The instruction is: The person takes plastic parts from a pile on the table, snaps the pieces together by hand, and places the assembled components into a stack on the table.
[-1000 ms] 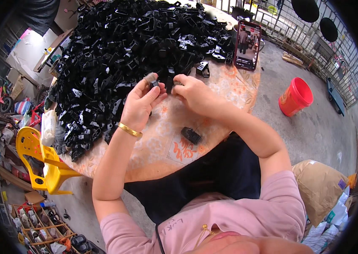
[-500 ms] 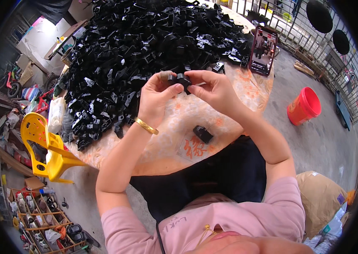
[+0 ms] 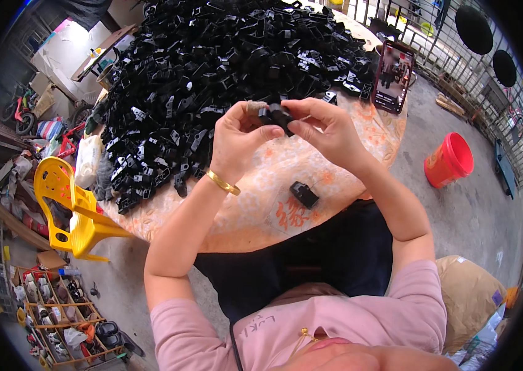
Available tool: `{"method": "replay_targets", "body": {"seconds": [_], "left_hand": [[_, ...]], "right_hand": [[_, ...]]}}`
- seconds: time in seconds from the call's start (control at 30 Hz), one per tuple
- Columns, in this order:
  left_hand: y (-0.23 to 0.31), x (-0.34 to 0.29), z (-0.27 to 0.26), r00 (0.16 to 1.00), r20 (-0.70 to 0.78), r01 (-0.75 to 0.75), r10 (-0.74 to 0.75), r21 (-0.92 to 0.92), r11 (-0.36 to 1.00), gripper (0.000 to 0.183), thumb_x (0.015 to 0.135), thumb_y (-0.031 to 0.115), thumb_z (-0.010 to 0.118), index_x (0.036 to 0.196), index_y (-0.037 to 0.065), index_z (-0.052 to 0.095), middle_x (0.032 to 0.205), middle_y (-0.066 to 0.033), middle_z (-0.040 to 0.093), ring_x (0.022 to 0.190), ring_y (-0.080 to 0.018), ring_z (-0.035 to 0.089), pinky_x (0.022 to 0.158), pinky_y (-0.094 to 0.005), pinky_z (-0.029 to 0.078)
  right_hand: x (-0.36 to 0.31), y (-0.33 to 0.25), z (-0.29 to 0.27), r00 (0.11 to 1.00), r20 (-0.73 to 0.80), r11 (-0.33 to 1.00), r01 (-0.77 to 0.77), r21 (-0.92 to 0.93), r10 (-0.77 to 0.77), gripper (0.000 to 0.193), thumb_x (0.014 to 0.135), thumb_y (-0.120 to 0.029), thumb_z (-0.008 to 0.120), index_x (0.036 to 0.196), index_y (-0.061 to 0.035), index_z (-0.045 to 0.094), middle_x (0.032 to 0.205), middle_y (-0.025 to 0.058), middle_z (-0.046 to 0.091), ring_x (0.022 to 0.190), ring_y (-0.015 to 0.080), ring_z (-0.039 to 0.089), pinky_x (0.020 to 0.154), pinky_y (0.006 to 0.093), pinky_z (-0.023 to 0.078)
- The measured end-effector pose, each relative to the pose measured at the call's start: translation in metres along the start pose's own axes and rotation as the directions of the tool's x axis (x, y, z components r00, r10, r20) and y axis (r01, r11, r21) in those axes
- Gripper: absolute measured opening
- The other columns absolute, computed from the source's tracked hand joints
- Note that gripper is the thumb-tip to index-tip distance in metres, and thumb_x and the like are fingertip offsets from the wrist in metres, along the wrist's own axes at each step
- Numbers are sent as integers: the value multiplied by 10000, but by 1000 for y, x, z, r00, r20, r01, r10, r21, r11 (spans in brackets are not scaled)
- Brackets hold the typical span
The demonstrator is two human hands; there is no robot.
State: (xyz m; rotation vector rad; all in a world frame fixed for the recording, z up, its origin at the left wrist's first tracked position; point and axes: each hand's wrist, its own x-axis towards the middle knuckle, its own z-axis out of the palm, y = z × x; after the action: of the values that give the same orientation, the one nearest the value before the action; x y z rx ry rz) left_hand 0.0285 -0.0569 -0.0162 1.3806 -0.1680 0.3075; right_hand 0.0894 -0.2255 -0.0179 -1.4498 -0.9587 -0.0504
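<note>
The black piece point(image 3: 280, 115) was held up between both hands, seen against the near edge of the heap. From the left, a yellow chair point(image 3: 54, 195) stood beside the bench point(image 3: 236, 229), and the heap point(image 3: 168, 102) of similar black pieces covered much of the bench's far side. The left hand point(image 3: 236, 133), a gold bangle point(image 3: 223, 182) on its wrist, had its fingers bent about the left side of the piece, thumb pressed in from below; a greyish wrap point(image 3: 253, 107) showed on one finger. Nearer the body, a loose piece point(image 3: 304, 194) lay on the bench. The right hand point(image 3: 326, 130) pinched the other side between thumb and fingers. Further right were a tilted phone point(image 3: 392, 77) and a red bucket point(image 3: 448, 159).

A second earlier the hands had been apart, the right one by the heap; now they had met, so the handling seemed to have passed to both at once. The loose piece had stayed on the bench.

The fingers hid much of the black piece, and whether it was one or two pressed together could not be told. The heap's far edge was cut off at the top.
</note>
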Motion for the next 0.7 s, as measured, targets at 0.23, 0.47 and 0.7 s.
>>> {"method": "replay_targets", "body": {"seconds": [0.23, 0.47, 0.7], "left_hand": [[0, -3, 6, 999, -52, 14, -12, 47, 999, 425, 723, -47, 678, 1121, -8, 532, 923, -59, 619, 792, -84, 587, 710, -202, 494], [2, -5, 8, 998, -21, 60, -61, -48, 997, 492, 728, -69, 662, 1185, -22, 485, 988, -89, 610, 868, -112, 588, 763, -227, 495], [-1, 1, -6, 987, 120, 110, -111, 13, 994, 366, 799, -11, 604, 1152, -35, 508, 979, -90, 617, 848, -117, 582, 775, -238, 474]], "right_hand": [[-2, 3, 7, 944, 6, 851, 299, -432, -329, 343, 693, -14, 687, 1027, -44, 614, 933, 129, 581, 837, 264, 577, 705, 306, 492], [-2, 6, 11, 983, -106, 937, 109, -331, -152, 450, 641, -181, 778, 1027, -36, 598, 938, 123, 578, 817, 259, 577, 683, 316, 474], [6, 7, -19, 970, 245, 976, 46, -213, 8, 271, 713, -229, 735, 866, -20, 659, 816, 93, 626, 695, 184, 601, 634, 273, 476]]}}
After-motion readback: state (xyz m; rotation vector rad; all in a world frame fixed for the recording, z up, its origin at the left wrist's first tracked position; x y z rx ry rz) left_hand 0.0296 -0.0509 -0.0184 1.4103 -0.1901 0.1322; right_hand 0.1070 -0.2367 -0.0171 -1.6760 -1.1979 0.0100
